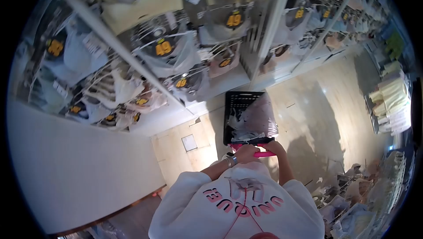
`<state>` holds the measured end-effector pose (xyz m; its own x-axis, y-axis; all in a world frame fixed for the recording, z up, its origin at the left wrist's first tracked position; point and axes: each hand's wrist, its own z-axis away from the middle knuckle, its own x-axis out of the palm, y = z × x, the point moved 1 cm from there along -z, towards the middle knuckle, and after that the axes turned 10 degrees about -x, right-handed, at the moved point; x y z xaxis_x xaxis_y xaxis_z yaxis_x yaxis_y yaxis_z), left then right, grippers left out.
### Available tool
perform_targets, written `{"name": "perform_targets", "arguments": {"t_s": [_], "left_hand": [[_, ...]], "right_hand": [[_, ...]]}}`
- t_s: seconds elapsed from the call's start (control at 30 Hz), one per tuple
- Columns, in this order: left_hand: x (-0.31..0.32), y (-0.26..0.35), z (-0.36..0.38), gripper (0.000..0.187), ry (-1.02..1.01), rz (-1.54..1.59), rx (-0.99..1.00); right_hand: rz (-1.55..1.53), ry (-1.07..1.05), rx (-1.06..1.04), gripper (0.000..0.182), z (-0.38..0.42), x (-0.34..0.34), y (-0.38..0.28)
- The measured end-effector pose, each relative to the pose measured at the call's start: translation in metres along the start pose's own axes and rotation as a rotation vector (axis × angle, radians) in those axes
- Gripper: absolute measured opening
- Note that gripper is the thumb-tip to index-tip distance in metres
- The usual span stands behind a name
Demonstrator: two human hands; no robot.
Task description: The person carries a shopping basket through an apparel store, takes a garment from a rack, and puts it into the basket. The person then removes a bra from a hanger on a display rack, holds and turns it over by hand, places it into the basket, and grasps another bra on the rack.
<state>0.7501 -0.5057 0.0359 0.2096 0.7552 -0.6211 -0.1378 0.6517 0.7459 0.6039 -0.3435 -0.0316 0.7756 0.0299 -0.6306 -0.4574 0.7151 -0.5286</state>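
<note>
**Both hands on the pink handle**

My left hand is closed over the pink handle of the cart, knuckles up, with bracelets at the wrist. My left forearm comes in at a slant from my white sleeve, elbow bent and out to the side. My right hand grips the same handle at its other end; the fingers curl around the bar, so the hold there looks firm as well. My right forearm runs nearly straight back to my shoulder, close to my body. The two hands sit near each other on the bar, not touching.

The cart is a black crate with a lattice wall, straight ahead of my hands and touching nothing but the floor. Inside it lie bagged clothes, pale and piled against the side nearest me.

Beyond the cart stands a rack of hanging garments with yellow 49 tags, its white base just past the cart's far edge. To the cart's left a white counter closes that side. To its right the tan floor lies open, running to shelves of folded cloth well away. Loose garments pile up behind and to the right of the cart, near my right elbow.
</note>
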Motion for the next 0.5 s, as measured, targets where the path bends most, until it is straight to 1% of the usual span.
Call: {"name": "perform_targets", "arguments": {"t_s": [0.03,0.07,0.17,0.2,0.3,0.33,0.37,0.43,0.5], "left_hand": [[-0.003,-0.003,0.007,0.03,-0.025,-0.045,0.021],[-0.004,-0.007,0.013,0.034,0.007,-0.069,0.053],[-0.02,-0.016,0.032,0.03,0.087,-0.046,0.137],[-0.022,-0.02,0.037,0.035,0.102,-0.082,0.132],[-0.032,-0.038,0.043,0.039,0.052,-0.293,0.088],[-0.037,-0.046,0.046,0.041,0.048,-0.29,0.097],[-0.04,-0.053,0.046,0.041,0.033,-0.313,0.092],[-0.045,-0.065,0.048,0.04,0.002,-0.359,0.08],[-0.049,-0.078,0.048,0.04,0.002,-0.367,0.067]], "right_hand": [[0.004,-0.005,0.025,0.052,0.007,0.009,-0.006],[0.007,-0.009,0.053,0.052,0.014,0.018,-0.011],[-0.08,0.087,-0.067,0.051,0.021,0.053,-0.016],[-0.109,0.099,0.001,0.054,0.028,0.059,-0.029],[-0.356,0.265,0.004,0.056,0.032,0.091,-0.045],[-0.452,0.319,0.051,0.057,0.035,0.103,-0.052],[-0.628,0.27,0.06,0.054,0.034,0.112,-0.058],[-0.637,0.234,0.038,0.05,0.038,0.117,-0.079],[-0.488,0.153,0.054,0.049,0.051,0.106,-0.112]]}}
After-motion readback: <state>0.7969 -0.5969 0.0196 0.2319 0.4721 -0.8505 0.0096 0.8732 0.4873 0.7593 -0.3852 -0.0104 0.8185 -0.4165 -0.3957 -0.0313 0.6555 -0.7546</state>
